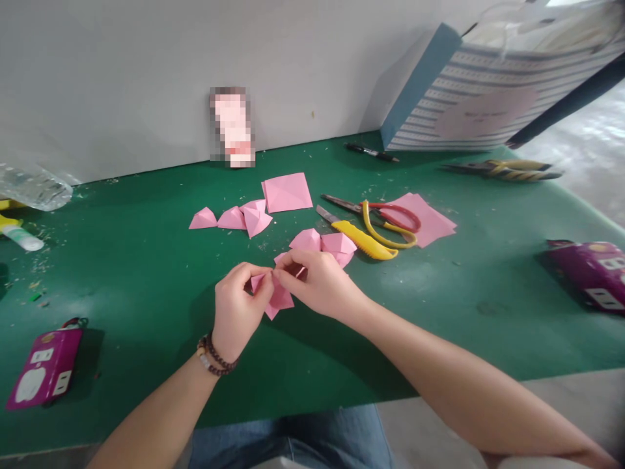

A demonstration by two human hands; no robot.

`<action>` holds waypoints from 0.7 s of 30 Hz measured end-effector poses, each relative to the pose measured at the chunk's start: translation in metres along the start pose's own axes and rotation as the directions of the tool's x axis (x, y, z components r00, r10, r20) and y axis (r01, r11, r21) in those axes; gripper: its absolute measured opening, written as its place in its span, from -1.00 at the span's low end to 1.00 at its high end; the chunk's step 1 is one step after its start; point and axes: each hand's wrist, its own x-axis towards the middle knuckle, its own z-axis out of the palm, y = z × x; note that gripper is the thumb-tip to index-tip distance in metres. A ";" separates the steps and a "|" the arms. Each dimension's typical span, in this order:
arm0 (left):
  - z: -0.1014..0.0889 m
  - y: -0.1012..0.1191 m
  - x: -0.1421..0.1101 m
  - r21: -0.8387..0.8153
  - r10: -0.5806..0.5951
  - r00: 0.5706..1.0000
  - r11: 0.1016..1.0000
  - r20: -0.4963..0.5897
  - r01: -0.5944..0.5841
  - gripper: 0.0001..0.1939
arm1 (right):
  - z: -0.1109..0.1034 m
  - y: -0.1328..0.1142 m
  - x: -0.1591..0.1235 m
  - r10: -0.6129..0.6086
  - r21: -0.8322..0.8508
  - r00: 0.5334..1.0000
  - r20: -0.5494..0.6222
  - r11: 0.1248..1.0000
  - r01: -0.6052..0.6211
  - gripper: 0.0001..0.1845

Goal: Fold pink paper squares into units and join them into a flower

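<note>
Between my two hands is a pink paper piece [280,301] with creases in it. My left hand [240,301], with a beaded bracelet on the wrist, pinches its upper left edge. The fingertips of my right hand [319,280] press on the same paper, close to the left fingertips. Just behind my right hand lie folded pink paper pieces [338,243], partly hidden by it. Several more folded pieces [230,218] sit farther back to the left, near a stack of flat pink sheets [287,193].
Right of the paper lie a yellow utility knife [364,240], blade out, and scissors [390,218] over more pink sheets [432,221]. Pliers [505,169], a pen [371,152] and a striped bag [459,98] stand farther back. Purple boxes [49,365] flank both sides; a bottle [36,187] is left.
</note>
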 end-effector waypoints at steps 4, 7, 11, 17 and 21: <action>-0.003 0.001 0.002 -0.079 -0.079 0.996 0.994 0.032 0.081 -0.90 | -0.003 0.000 0.001 -0.030 -0.061 1.000 -0.007 0.998 0.029 -0.86; -0.005 0.002 0.004 -0.151 -0.152 0.976 0.973 0.156 0.176 -0.93 | -0.003 0.003 0.001 -0.111 -0.165 0.994 0.024 0.980 0.113 -0.86; -0.006 0.000 0.007 -0.214 -0.235 0.944 0.934 0.232 0.285 -0.91 | -0.003 0.005 0.003 -0.156 -0.193 0.987 0.025 0.968 0.158 -0.86; -0.005 -0.006 0.007 -0.278 -0.254 0.967 0.928 0.023 0.250 -0.90 | -0.007 -0.001 0.002 0.039 -0.159 0.998 0.056 0.987 -0.029 -0.86; -0.005 -0.007 0.006 -0.283 -0.280 0.958 0.916 0.059 0.285 -0.91 | -0.009 0.000 0.003 0.019 -0.188 0.998 0.053 0.982 -0.009 -0.84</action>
